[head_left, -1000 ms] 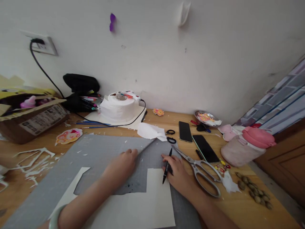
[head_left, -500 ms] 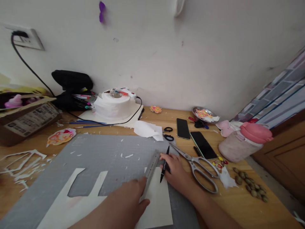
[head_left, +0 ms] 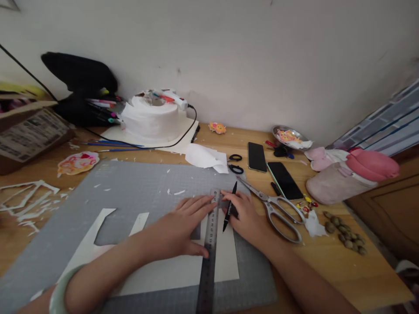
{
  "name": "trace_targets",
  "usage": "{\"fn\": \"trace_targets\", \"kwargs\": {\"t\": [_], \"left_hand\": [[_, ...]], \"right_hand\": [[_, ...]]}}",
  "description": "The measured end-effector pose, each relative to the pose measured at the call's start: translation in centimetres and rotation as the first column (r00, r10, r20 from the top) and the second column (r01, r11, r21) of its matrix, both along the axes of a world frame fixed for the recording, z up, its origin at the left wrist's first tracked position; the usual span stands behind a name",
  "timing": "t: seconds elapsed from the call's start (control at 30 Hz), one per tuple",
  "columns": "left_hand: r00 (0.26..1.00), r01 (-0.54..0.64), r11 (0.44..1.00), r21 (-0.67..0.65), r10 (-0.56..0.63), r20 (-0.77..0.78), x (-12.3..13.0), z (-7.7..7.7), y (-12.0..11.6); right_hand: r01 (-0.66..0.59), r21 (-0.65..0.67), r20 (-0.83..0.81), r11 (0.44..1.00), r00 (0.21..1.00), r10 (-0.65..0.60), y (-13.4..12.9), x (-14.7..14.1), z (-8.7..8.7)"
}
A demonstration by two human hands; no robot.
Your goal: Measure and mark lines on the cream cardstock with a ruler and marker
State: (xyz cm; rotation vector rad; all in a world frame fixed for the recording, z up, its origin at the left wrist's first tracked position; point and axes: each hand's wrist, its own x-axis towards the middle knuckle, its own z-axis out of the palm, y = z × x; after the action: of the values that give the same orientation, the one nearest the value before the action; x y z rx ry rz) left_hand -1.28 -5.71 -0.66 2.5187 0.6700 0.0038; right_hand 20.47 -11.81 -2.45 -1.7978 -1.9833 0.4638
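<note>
A metal ruler (head_left: 212, 235) lies nearly upright in the view, across a white cut paper sheet (head_left: 225, 257) on the grey cutting mat (head_left: 144, 183). My left hand (head_left: 178, 226) is spread, fingertips and thumb on the ruler's left edge. A black double-ended marker pen (head_left: 230, 207) rests slantwise in my right hand (head_left: 244, 213), its lower tip over the paper. My right fingertips are beside the ruler's far end. The sheet has a deep cut-out on its left part, and my left forearm hides some of it.
Large silver scissors (head_left: 278, 213) lie right of my right hand. Beyond are black-handled scissors (head_left: 235, 163), two phones (head_left: 257, 157), a pink-lidded bottle (head_left: 340, 183) and small brown objects (head_left: 347, 235). A white paper-covered ring (head_left: 150, 120) with a corded tool stands at the back. Paper scraps (head_left: 26, 200) lie left.
My left hand has gone from gripping the ruler to lying spread along its left edge. The ruler has turned straighter and nearer to me. My right hand keeps the marker pen; the view has tilted down.
</note>
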Motion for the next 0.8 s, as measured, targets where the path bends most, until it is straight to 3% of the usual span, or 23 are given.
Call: {"fn": "trace_targets", "kwargs": {"t": [0.17,0.4,0.57,0.67,0.8], "left_hand": [[0.992,0.105,0.985,0.139,-0.093,-0.088,-0.3,-1.7,-0.1],[0.999,0.035,0.955,0.296,-0.029,-0.024,0.2,-1.8,-1.9],[0.996,-0.089,0.902,0.422,0.092,0.013,0.5,-2.1,-1.4],[0.99,-0.111,0.897,0.428,0.136,-0.026,0.4,-1.5,-0.6],[0.967,-0.163,0.926,0.34,0.218,-0.129,0.2,-0.3,-0.2]], "right_hand": [[-0.035,0.029,0.008,0.999,0.999,0.035,0.1,0.3,-0.4],[-0.053,0.03,-0.007,0.998,0.999,0.054,0.3,0.5,-0.1],[-0.03,-0.001,-0.028,1.0,0.999,0.03,0.4,0.6,0.0],[-0.026,0.002,-0.024,1.0,0.999,0.026,0.4,0.6,0.1],[-0.03,0.007,-0.022,1.0,0.999,0.03,0.4,0.5,0.1]]}}
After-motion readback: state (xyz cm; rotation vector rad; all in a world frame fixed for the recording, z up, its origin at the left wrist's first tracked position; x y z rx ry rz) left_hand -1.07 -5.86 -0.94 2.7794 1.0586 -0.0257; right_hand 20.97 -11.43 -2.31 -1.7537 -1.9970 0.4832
